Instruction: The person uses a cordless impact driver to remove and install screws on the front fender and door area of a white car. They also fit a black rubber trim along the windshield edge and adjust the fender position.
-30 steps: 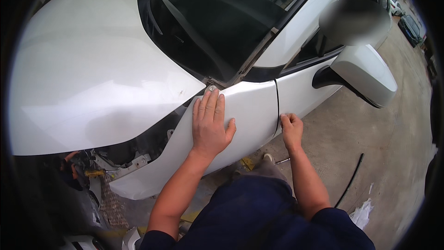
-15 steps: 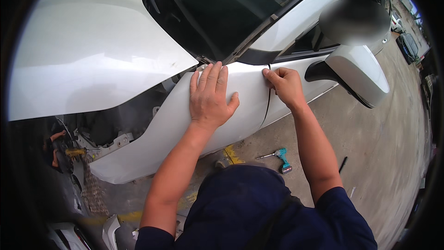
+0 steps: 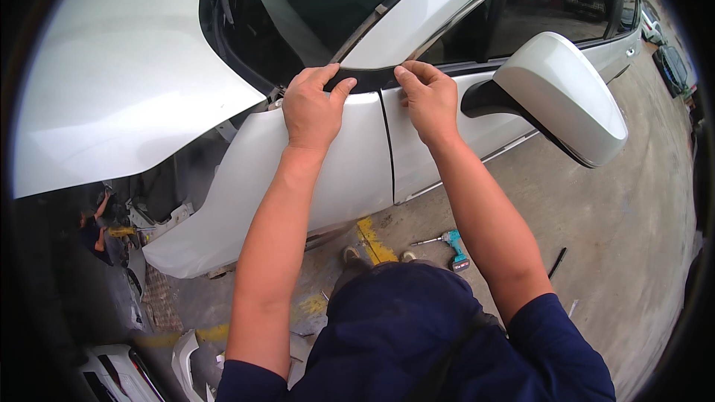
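Observation:
A white car fills the top of the view, its front bumper removed. My left hand (image 3: 314,106) lies on the top of the white front fender (image 3: 246,193), fingers curled onto a black trim strip (image 3: 369,79) at the base of the windshield pillar. My right hand (image 3: 428,99) pinches the same black strip where the fender meets the front door (image 3: 484,130). A narrow gap line runs down between fender and door, right between my hands.
The white side mirror (image 3: 570,97) juts out to the right of my right arm. A teal power drill (image 3: 453,246) lies on the concrete by my feet. The raised white hood (image 3: 126,82) is at left, and loose white body parts (image 3: 112,376) lie at lower left.
Both hands have moved up the fender to its top edge. The right hand went from the door gap to the black strip, and the view has closed in on the car.

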The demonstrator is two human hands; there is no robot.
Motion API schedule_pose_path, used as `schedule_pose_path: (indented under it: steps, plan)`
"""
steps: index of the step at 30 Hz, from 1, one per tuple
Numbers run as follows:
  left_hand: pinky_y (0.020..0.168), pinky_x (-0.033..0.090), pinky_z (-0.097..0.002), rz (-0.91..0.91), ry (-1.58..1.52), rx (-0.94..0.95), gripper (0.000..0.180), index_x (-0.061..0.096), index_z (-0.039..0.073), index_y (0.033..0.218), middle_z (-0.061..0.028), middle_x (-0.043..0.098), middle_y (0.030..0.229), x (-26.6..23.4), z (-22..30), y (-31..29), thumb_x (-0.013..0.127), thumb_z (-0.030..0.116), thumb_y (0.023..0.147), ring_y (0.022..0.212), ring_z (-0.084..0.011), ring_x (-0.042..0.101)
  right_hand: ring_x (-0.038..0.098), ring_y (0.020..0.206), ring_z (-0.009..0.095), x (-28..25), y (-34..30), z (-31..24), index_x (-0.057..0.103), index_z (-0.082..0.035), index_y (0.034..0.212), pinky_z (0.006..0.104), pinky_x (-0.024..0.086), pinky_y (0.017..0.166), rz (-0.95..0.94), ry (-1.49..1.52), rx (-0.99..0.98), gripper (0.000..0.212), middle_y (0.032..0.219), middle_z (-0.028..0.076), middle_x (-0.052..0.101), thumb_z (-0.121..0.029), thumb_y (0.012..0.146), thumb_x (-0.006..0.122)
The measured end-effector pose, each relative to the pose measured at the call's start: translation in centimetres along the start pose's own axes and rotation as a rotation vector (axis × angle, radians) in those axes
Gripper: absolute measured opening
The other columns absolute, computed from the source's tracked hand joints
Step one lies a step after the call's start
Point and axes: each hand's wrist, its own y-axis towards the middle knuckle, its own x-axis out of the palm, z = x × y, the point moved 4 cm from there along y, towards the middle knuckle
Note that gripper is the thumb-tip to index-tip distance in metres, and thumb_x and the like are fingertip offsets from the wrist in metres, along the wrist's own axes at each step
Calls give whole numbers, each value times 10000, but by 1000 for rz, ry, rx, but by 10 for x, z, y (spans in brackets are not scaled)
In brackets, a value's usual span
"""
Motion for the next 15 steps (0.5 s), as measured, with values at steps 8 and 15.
schedule_pose_path:
  steps: [8,15]
  plan:
    - [716,518,-338,-9,177,210,292,776,16,1003,-99,721,897,-8,11,10,839,201,786,803,-264,672,590,709,114,-2,21,10,736,40,922,281,495,697,29,-47,2,271,772,57,697,-225,882,782]
    - [686,500,-311,-211,52,35,258,787,36,1000,-68,695,829,-16,7,22,836,189,798,755,-197,649,508,612,71,-5,22,8,724,27,906,234,426,552,-66,-22,-57,206,717,-10,620,-175,906,769]
